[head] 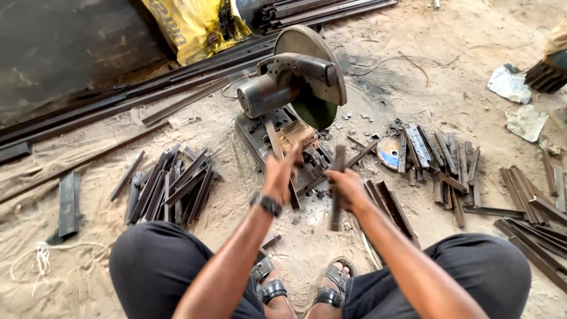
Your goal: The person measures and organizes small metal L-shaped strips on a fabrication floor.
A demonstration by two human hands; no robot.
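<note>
Sitting at 12 o'clock is a saw point(292, 88), with bar piles point(168, 186) at 9 and 3. Left hand point(279, 174) grips a bar point(273, 139) tight; right hand point(347, 188) is closed around an upright bar point(338, 162).

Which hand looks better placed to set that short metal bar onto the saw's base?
Probably the right hand: it already grips the short bar. The left hand rests on another strip at the saw base.
</note>
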